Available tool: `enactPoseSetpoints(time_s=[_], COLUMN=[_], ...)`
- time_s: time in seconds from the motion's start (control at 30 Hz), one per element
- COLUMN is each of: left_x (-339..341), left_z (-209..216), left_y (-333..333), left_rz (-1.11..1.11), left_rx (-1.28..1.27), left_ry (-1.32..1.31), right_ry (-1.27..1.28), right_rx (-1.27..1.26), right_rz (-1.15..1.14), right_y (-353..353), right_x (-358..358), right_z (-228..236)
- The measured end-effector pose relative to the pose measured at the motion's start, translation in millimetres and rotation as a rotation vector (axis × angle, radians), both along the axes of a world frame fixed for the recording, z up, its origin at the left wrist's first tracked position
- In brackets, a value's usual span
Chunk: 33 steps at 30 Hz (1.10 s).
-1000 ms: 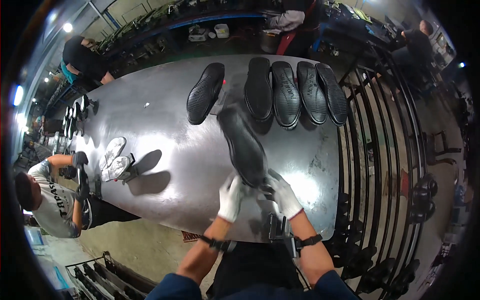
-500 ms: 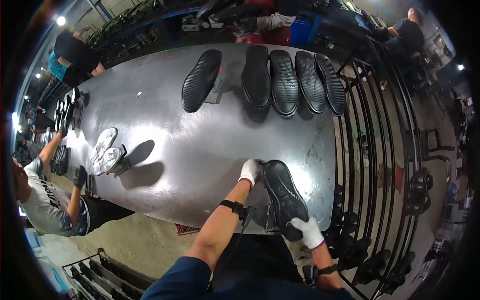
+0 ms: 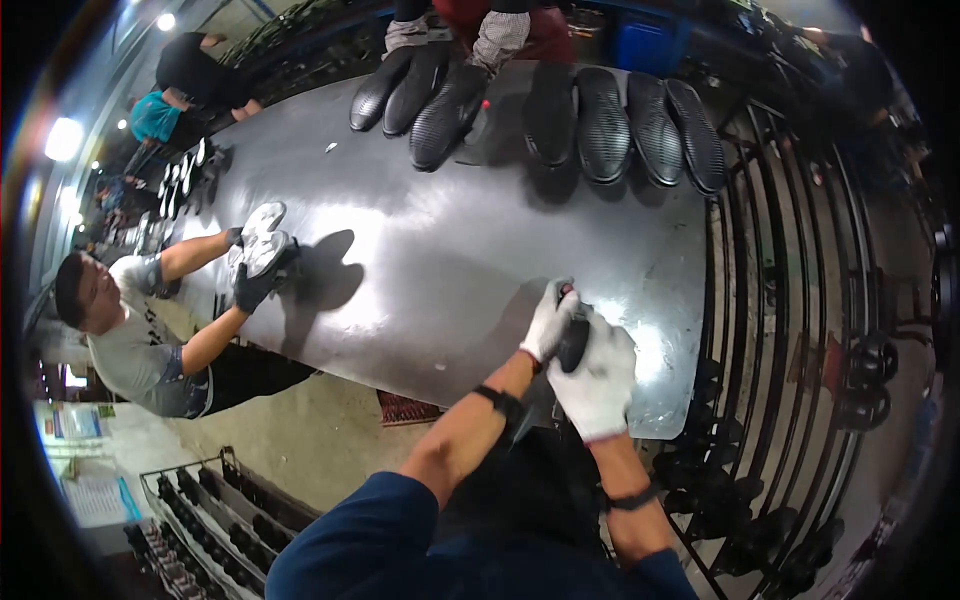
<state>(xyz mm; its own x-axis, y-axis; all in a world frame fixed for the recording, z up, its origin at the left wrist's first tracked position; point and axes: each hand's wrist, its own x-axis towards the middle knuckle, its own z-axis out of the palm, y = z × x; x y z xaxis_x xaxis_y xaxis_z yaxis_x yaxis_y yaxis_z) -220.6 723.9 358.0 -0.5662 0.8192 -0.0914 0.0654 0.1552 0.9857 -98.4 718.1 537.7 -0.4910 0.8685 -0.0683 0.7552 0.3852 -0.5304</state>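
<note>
White-gloved, clasping dark shoe [image 3: 573,345] w/ left grip [image 3: 548,325] & right grip [image 3: 600,378], prob. for steadiness, facing upturned soles [image 3: 605,125] at 1 o'clock.

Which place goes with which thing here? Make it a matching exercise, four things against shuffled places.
1. Black rounded piece
2. Silver-white shoe-shaped pair
3. Dark red textured mat
4. Blue box-shaped bin

A. On the beige floor, by the near edge of the grey metal table
B. Between the person's white-gloved left hand and white-gloved right hand
C. Beyond the table's far edge
D. At a co-worker's dark-gloved hands

1-B; 2-D; 3-A; 4-C
</note>
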Motion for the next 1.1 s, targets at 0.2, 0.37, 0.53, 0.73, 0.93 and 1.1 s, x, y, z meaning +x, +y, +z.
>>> enactPoseSetpoints(time_s=[0.2,0.37,0.53,0.73,0.93,1.1], left_x=[83.2,80.9,39.1,-12.3,-22.1,-13.4], left_z=[123.6,121.4,138.4,87.7,-10.8,-21.2], left_y=[-92.6,-82.8,-45.8,13.2,42.2,4.9], left_rz=[-0.085,0.043,-0.369,-0.069,0.319,0.037], left_rx=[0.11,0.156,0.044,0.062,-0.034,-0.062], left_ry=[-0.074,-0.061,0.311,-0.408,-0.774,-0.375], right_ry=[0.4,0.466,0.456,0.536,0.453,0.409], right_rx=[0.344,0.308,0.352,0.691,0.013,-0.181], right_rz=[0.203,0.39,0.331,-0.058,-0.456,-0.38], right_y=[-95.4,-53.4,-70.8,-8.0,-45.6,-98.5], right_x=[152.1,163.4,173.3,165.9,127.0,119.8], right_z=[-20.8,8.8,-3.5,5.8,-94.2,-85.7])
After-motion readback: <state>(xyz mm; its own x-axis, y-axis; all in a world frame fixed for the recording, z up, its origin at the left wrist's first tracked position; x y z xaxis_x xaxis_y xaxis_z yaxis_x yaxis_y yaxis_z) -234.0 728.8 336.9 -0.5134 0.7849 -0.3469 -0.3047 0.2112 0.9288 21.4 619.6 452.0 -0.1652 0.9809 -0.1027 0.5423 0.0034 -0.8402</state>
